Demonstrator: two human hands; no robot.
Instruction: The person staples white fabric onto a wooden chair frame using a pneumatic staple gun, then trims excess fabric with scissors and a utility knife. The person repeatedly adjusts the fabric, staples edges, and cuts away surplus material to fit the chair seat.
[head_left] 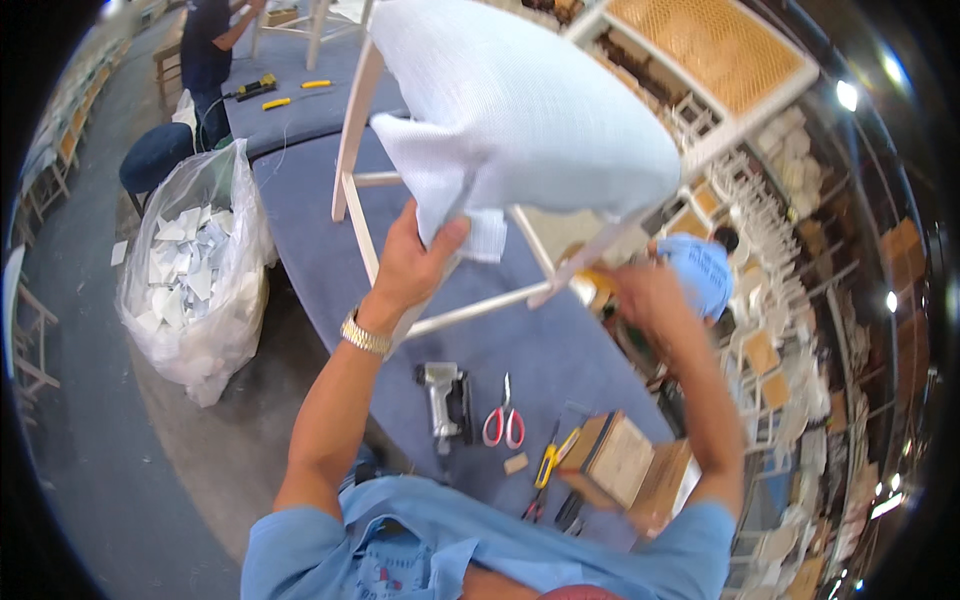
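Observation:
A pale wooden chair [462,314] stands tilted on the blue-grey padded table, its seat draped in light blue-white woven fabric [520,120]. My left hand [415,262], with a gold watch on its wrist, pinches a loose folded flap of this fabric between thumb and fingers at the seat's near corner. To the right, beside a chair leg, my right hand [645,298] is closed and blurred. It seems to grip a yellow-handled tool [597,281], whose exact kind I cannot make out. The cane-panelled chair back [715,50] rises at the upper right.
Nearer me on the table [560,375] lie a staple gun [441,405], red-handled scissors [505,418], a yellow utility knife [546,466] and an open cardboard box [612,460]. A clear bag of scraps [200,290] stands left. A person in a blue cap [695,272] is close at right; another stands far left.

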